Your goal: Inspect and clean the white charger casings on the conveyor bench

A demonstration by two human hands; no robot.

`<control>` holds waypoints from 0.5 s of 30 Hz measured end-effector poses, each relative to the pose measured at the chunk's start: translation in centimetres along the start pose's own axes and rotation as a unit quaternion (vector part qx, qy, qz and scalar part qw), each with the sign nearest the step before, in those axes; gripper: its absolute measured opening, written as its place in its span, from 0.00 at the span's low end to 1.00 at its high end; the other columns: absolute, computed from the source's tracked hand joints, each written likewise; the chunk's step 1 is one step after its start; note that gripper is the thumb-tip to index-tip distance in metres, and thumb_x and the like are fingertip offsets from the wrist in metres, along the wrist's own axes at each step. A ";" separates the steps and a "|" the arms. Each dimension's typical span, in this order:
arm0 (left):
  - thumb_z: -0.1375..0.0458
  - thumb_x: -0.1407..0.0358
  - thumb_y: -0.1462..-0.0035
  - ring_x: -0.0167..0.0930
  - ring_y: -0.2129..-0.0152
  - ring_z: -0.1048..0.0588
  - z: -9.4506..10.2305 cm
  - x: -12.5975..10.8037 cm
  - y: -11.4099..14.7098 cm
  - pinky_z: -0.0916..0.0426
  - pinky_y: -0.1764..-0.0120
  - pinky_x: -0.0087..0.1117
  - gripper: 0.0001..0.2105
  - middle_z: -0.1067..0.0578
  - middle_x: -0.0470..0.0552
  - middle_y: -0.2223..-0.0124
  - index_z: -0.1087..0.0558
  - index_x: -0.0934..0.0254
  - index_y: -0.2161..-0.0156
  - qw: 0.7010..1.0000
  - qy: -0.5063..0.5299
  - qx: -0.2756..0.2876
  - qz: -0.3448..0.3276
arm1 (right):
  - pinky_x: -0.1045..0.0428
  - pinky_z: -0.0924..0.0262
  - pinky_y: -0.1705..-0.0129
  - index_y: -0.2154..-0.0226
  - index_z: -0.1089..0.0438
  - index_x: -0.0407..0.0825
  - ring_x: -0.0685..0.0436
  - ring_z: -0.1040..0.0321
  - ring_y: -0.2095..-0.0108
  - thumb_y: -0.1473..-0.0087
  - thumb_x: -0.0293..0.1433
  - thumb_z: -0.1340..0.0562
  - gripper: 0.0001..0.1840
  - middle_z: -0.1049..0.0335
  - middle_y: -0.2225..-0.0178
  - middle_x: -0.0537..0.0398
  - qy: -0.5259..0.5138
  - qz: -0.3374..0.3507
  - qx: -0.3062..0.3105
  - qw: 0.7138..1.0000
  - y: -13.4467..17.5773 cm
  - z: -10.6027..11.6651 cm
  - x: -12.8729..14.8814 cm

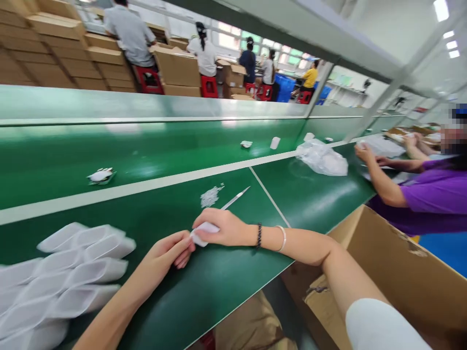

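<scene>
You have a small white piece (207, 227) between your two hands, over the green table (153, 311). Your left hand (177, 248) pinches its left end with thumb and finger. Your right hand (224, 228) grips the other end, with the thumb on the near side and the fingers bent around the back. Those fingers hide part of the piece, so I cannot tell if it is folded or open there.

The white piece looks thin and soft, so it could crease or tear if you squeeze hard or if your hands pull different ways. If one pinch gets loose, the piece could slip out and drop.

A thin pointed tool (237, 197) lies just past your right hand. Your knuckles could bump it, or its tip could poke you, if you reach forward without looking. The pile of tiny bits (209, 197) is near too, and a sweep of that hand could scatter it.

On your left, the white sleeves (87, 279) lie heaped beside your left arm. A swing of your elbow could knock them over. Your right arm passes over the edge of the big cardboard box (408, 248), which could scratch you if you drag your arm along it.
</scene>
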State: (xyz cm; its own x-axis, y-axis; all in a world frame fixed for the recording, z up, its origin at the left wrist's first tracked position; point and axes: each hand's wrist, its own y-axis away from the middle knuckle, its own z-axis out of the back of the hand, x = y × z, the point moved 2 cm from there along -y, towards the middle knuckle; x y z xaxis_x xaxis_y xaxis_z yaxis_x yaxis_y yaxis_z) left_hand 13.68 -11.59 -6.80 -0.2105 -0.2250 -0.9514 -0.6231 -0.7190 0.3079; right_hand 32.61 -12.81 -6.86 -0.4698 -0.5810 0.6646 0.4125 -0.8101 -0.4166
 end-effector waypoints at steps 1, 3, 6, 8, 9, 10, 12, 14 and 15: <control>0.40 0.45 0.43 0.26 0.79 0.42 -0.2 -0.1 0.1 0.45 0.73 0.28 0.22 0.41 0.41 0.79 0.32 0.64 0.72 1.000 0.009 0.001 -0.007 | 0.53 0.35 0.54 0.60 0.31 0.47 0.48 0.30 0.59 0.35 0.37 0.40 0.10 0.27 0.61 0.52 -0.011 0.004 -0.016 1.000 0.1 0.0 0.1; 0.41 0.48 0.41 0.25 0.80 0.42 -0.3 -0.1 0.1 0.46 0.73 0.27 0.20 0.42 0.40 0.80 0.32 0.64 0.72 1.000 0.023 0.011 -0.017 | 0.52 0.35 0.57 0.61 0.31 0.47 0.47 0.30 0.62 0.36 0.37 0.40 0.09 0.27 0.62 0.52 -0.025 0.009 -0.035 0.999 0.2 -0.1 0.1; 0.42 0.50 0.39 0.24 0.81 0.42 -0.3 0.0 0.2 0.45 0.72 0.27 0.18 0.41 0.40 0.80 0.31 0.64 0.70 0.998 0.046 0.028 -0.019 | 0.52 0.35 0.60 0.63 0.31 0.48 0.47 0.31 0.65 0.36 0.36 0.41 0.08 0.28 0.65 0.53 -0.033 0.011 -0.042 0.999 0.2 0.0 0.4; 0.43 0.51 0.38 0.24 0.80 0.42 -0.3 0.1 0.4 0.44 0.72 0.27 0.18 0.40 0.40 0.80 0.31 0.65 0.69 0.998 0.058 0.034 -0.018 | 0.52 0.36 0.62 0.64 0.32 0.48 0.47 0.32 0.66 0.36 0.35 0.41 0.08 0.29 0.66 0.53 -0.040 0.013 -0.042 0.998 0.2 0.1 0.7; 0.43 0.51 0.38 0.24 0.80 0.42 -0.2 0.1 0.5 0.44 0.71 0.27 0.17 0.40 0.40 0.80 0.30 0.65 0.69 0.997 0.061 0.037 -0.018 | 0.52 0.36 0.62 0.64 0.32 0.48 0.48 0.32 0.67 0.36 0.35 0.41 0.07 0.29 0.67 0.54 -0.044 0.013 -0.042 0.998 0.2 0.2 0.8; 0.42 0.52 0.38 0.24 0.80 0.41 -0.2 0.1 0.6 0.43 0.71 0.28 0.17 0.39 0.40 0.79 0.30 0.65 0.68 0.997 0.062 0.039 -0.016 | 0.52 0.37 0.63 0.64 0.32 0.48 0.48 0.33 0.67 0.36 0.34 0.41 0.07 0.29 0.67 0.54 -0.046 0.011 -0.042 0.998 0.2 0.3 0.9; 0.42 0.52 0.38 0.24 0.79 0.40 -0.2 0.0 0.7 0.42 0.70 0.28 0.17 0.38 0.41 0.78 0.30 0.65 0.68 0.997 0.062 0.042 -0.014 | 0.53 0.38 0.64 0.64 0.32 0.48 0.48 0.33 0.68 0.36 0.33 0.41 0.06 0.29 0.67 0.54 -0.046 0.002 -0.043 0.998 0.1 0.4 0.9; 0.42 0.52 0.39 0.24 0.79 0.40 -0.1 -0.1 0.7 0.42 0.70 0.28 0.17 0.38 0.41 0.78 0.29 0.65 0.67 0.996 0.070 0.047 -0.017 | 0.53 0.39 0.65 0.63 0.31 0.48 0.48 0.33 0.67 0.36 0.33 0.41 0.06 0.28 0.67 0.54 -0.046 -0.005 -0.042 0.998 0.1 0.4 0.8; 0.42 0.51 0.39 0.24 0.79 0.40 -0.1 -0.1 0.6 0.43 0.70 0.28 0.17 0.38 0.41 0.78 0.29 0.65 0.67 0.996 0.074 0.049 -0.020 | 0.53 0.39 0.65 0.63 0.31 0.48 0.48 0.33 0.67 0.36 0.34 0.40 0.06 0.28 0.66 0.54 -0.047 -0.006 -0.042 0.998 0.2 0.4 0.7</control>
State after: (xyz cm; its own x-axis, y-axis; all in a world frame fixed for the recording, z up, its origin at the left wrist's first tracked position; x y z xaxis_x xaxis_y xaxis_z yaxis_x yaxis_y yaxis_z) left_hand 13.37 -12.09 -6.49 -0.0752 -0.2974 -0.9518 -0.7010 -0.6631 0.2626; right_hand 32.65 -13.29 -6.27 -0.3981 -0.5642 0.7233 0.3385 -0.8232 -0.4559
